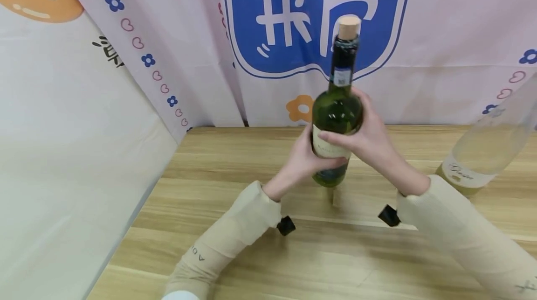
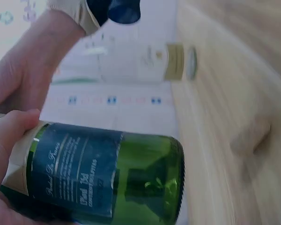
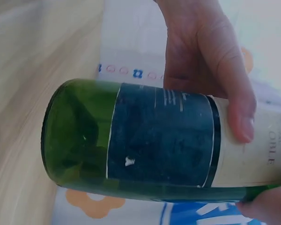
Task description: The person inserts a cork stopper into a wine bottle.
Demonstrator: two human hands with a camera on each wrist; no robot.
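Your left hand [image 1: 303, 154] and right hand [image 1: 371, 136] both grip the bottle [image 1: 335, 111], fingers curled round, raised above the table [image 1: 201, 188]; cork [image 1: 348, 28] on top.

The green bottle [image 1: 337, 109] wears cream and dark-blue labels [image 3: 160, 138].

Clear bottle [image 1: 486, 146] is cut off at head view's right edge; green bottle [image 1: 335, 112] partly covered by right hand [image 1: 371, 134].

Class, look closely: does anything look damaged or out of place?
On the green bottle, the blue label has a small white patch, perhaps a tear. A cork-like piece lies loose on the table, odd because a cork tops the bottle.
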